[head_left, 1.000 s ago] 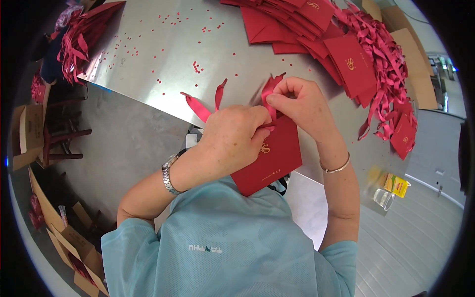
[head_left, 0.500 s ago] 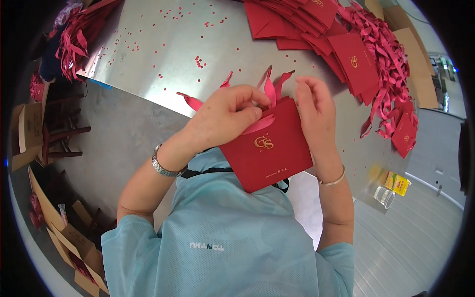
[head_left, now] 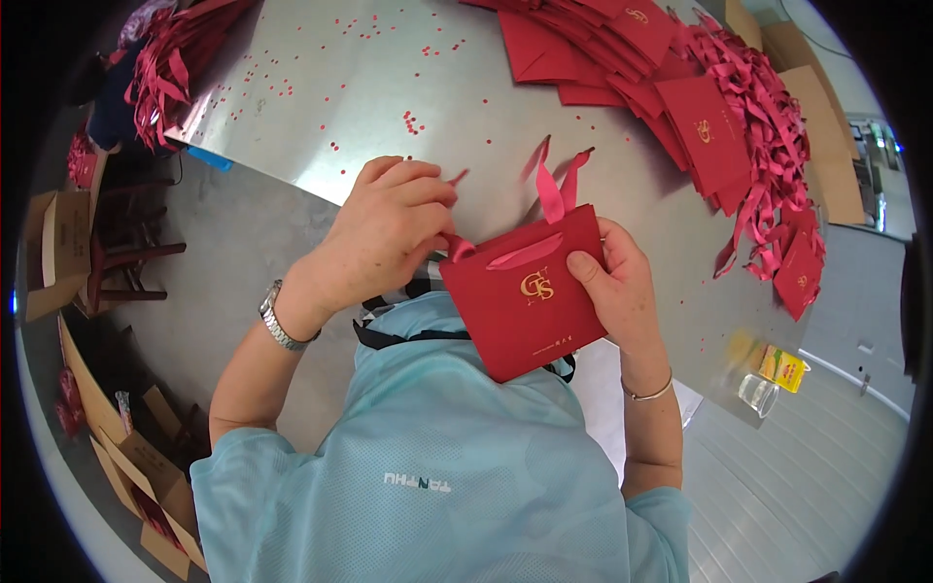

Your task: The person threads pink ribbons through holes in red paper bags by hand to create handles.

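Bag (head_left: 530, 316): red with gold marking, tilted a bit, held up by the near edge of the table in front of the person's belly. Calling it the middle of the clock.
Right hand (head_left: 624, 291): 3 o'clock, closed on the bag's side edge, thumb on the front, fingers tucked round the back.
Left hand (head_left: 389, 222): 10 o'clock, right by the bag's top left corner, back of the hand showing, fingers curled in. Tips are hidden around the ribbon there, so I honestly can't tell how far apart they are or if they're pinching it.
Ribbons (head_left: 552, 199): pink. One strand runs across the bag's front under the top edge, a couple of ends poke up around 12 to 1.
Wrists: chunky metal watch (head_left: 282, 316) on the left, thin bangle (head_left: 649, 391) on the right.
Table (head_left: 530, 102): shiny metal, little red dots (head_left: 412, 124) scattered around 11.
Pile (head_left: 705, 146): more red bags, 1 to 2 o'clock, with a pink tangle (head_left: 753, 112) just beside it.
Drink corner: clear cup (head_left: 758, 395) and yellow packet (head_left: 782, 368), around 4.
Off the table: box (head_left: 66, 248) and chair (head_left: 146, 253) at 9.
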Tool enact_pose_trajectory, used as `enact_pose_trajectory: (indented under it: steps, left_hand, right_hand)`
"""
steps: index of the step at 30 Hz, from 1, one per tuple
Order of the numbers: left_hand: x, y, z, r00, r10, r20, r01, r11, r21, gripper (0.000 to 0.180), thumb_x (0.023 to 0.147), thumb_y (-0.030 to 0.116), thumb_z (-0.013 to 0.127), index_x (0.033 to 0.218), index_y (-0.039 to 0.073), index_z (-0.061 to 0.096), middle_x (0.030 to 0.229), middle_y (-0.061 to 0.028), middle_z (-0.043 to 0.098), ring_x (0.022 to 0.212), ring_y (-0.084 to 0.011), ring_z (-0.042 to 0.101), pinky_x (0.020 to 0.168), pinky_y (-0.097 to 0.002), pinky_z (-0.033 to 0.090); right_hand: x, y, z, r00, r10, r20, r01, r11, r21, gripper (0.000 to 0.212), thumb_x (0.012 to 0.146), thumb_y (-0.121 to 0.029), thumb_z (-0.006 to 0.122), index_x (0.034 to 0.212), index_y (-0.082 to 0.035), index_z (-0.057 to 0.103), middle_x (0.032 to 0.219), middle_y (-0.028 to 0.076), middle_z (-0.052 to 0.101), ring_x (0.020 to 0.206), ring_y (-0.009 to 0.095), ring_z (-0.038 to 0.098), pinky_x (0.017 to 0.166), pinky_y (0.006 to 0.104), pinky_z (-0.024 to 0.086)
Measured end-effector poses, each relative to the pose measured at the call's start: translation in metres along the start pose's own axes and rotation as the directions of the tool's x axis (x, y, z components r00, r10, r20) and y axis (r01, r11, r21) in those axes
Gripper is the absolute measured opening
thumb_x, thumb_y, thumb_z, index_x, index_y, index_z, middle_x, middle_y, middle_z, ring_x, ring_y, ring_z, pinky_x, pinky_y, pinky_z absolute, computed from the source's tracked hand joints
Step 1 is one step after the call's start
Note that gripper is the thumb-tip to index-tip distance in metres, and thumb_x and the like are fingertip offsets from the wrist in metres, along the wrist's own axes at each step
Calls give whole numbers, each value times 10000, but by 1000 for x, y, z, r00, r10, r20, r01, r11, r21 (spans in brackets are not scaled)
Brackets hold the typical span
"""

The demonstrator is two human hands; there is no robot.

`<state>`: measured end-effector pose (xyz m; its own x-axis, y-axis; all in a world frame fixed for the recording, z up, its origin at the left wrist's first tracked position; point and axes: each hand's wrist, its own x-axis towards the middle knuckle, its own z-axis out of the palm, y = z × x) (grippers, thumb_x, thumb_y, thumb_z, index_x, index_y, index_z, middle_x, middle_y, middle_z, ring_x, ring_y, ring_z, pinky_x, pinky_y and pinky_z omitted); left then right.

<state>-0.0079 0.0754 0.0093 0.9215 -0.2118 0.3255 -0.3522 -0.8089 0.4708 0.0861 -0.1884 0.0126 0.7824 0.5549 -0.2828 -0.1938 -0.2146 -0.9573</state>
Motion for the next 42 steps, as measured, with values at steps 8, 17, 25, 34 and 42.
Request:
enact_pose_trajectory:
  steps: [8,17,25,34,42]
  left_hand:
    - [12,-2,24,934,-220,-282,224,974,-19,208,750,-42,635,934,51,662,1058,-133,655,1058,-327,596,935,-411,455]
    - [-5,-23,57,804,-525,-278,434,838,-330,346,925,21,571,1267,-29,549,1212,-126,600,1044,-188,586,909,-297,477]
    - [19,-1,63,913,-282,-293,316,946,73,290,822,-23,593,1110,4,615,1102,-139,641,1042,-318,560,909,-401,464]
    - [18,6,53,921,-243,-304,282,955,89,225,826,-36,595,1047,-7,625,1117,-153,629,1040,-329,560,915,-407,457]
    - [130,57,62,969,77,-237,-104,989,-103,302,749,-37,637,1046,19,630,1108,-189,616,1039,-380,574,912,-448,465]
  right_hand:
    - [-11,-14,-26,987,-158,-22,157,986,-51,309,874,-74,630,1163,20,571,1028,106,651,978,167,612,878,319,493]
    - [-57,-29,-211,493,-313,-812,613,788,68,282,946,-90,598,1217,-14,574,1106,46,653,980,132,623,872,291,512]
    - [-44,31,-414,56,-21,-998,610,792,18,255,935,-102,585,1162,13,579,1038,79,658,913,185,639,809,305,522]
    - [-12,41,-239,660,-706,-257,96,418,-903,351,766,50,560,1097,-50,618,1119,141,638,1071,354,598,923,394,475]
    - [-21,46,-217,724,-681,-113,205,369,-907,135,738,5,618,862,-40,644,923,93,671,912,287,646,846,418,513]
